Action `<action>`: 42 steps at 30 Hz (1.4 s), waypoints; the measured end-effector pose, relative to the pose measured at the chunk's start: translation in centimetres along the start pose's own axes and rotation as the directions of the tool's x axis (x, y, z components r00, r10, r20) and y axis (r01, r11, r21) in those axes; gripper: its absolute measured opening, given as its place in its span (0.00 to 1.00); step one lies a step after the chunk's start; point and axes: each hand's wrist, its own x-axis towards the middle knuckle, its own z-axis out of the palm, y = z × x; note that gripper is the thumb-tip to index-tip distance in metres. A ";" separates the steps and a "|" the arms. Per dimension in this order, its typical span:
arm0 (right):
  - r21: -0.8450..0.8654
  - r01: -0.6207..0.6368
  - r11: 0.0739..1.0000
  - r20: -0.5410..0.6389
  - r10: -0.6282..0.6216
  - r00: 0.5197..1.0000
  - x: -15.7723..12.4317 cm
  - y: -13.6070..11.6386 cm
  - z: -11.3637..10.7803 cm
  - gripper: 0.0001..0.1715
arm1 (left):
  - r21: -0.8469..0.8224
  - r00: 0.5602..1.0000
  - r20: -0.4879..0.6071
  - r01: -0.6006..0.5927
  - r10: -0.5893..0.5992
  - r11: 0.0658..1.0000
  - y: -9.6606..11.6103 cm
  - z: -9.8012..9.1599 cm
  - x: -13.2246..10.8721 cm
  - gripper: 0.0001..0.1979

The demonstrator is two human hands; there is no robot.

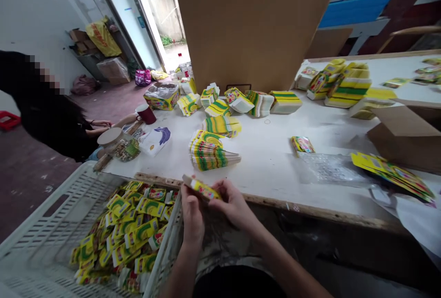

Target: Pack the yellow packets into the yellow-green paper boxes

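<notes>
Both my hands hold one small yellow and green printed carton (201, 188) just in front of the table's near edge. My left hand (191, 215) grips its left end with the fingers curled round it. My right hand (232, 203) pinches its right end. A fanned stack of flat yellow-green cartons (210, 153) lies on the white table (275, 151) right beyond my hands. To my lower left a white plastic crate (44, 229) holds several folded cartons (127, 233) of the same print.
More carton stacks (258, 102) lie further back and at the right (344, 84). A tall brown cardboard sheet (255, 22) stands behind them. A clear bag (330, 169), flat sheets (392, 174) and a cardboard box (406, 137) sit right. A person (51, 118) sits at left by a red mug (146, 114).
</notes>
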 end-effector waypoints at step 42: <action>-0.385 0.276 0.881 0.171 -0.226 0.959 -1.6 -1.0 -2.5 0.30 | 0.546 0.755 0.655 -0.460 -0.014 0.700 0.1 -0.3 0.2 0.20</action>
